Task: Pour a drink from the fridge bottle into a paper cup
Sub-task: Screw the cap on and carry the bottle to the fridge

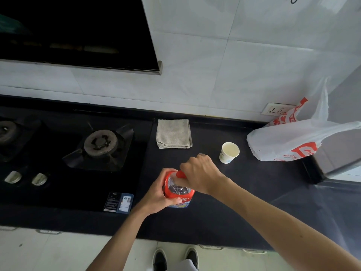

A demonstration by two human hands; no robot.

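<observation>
— Where is the bottle (178,190)?
— Upright on the dark bench (234,202), near its front edge. It is clear plastic with a red label, seen almost straight from above.

— And the hands?
— Both are on it. The left hand (156,194) wraps round the bottle's body, fingers curled about the label. The right hand (201,175) comes over the top, fingers closed round the red cap (180,174), which sits on the neck.

— The paper cup (229,152)?
— Behind the bottle and to its right, apart from it, standing with its mouth up. Its inside looks pale; I cannot tell if anything is in it.

— What else lies around the bottle?
— Straight behind it, towards the tiled wall, is a folded grey cloth (173,133). Far to its right, past the cup, a white plastic bag (293,141) with red print slumps at the bench's end. To the bottle's left is a black gas hob (100,142), with a sticker (119,202) on the corner nearest the bottle.
</observation>
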